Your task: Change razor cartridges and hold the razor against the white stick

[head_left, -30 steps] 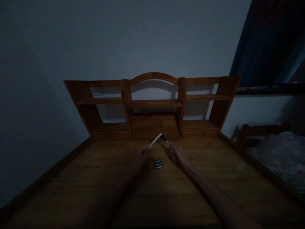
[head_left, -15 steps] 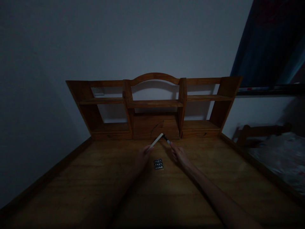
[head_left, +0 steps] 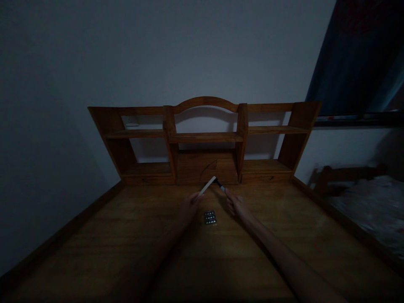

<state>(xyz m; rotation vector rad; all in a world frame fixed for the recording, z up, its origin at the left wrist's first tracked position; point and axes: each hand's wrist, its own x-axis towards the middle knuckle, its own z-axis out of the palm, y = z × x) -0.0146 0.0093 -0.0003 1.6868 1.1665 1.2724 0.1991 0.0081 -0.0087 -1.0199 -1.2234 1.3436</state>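
My left hand (head_left: 190,203) is closed around the lower end of a pale, flat, narrow strip (head_left: 206,188) that slants up to the right. In my right hand (head_left: 236,202) is a slim tool with a dark head and a light band on its handle (head_left: 222,188), perhaps a small brush. Its dark head meets or nearly meets the strip's upper end; contact is hard to tell in the dim light. Between my hands, on the wooden desk (head_left: 151,227), lies a small dark rectangular pack (head_left: 210,217) with rows of pale marks.
A wooden shelf unit (head_left: 205,137) with open compartments and small drawers stands along the desk's back, against a pale wall (head_left: 202,50). Raised edges (head_left: 341,221) border the desk's sides. Right of it are a dark curtain (head_left: 353,63) and a crumpled light covering (head_left: 375,202).
The tool's dark head has shifted very slightly left against the tip of the strip. Both hands keep their hold, and the dark pack stays where it was.
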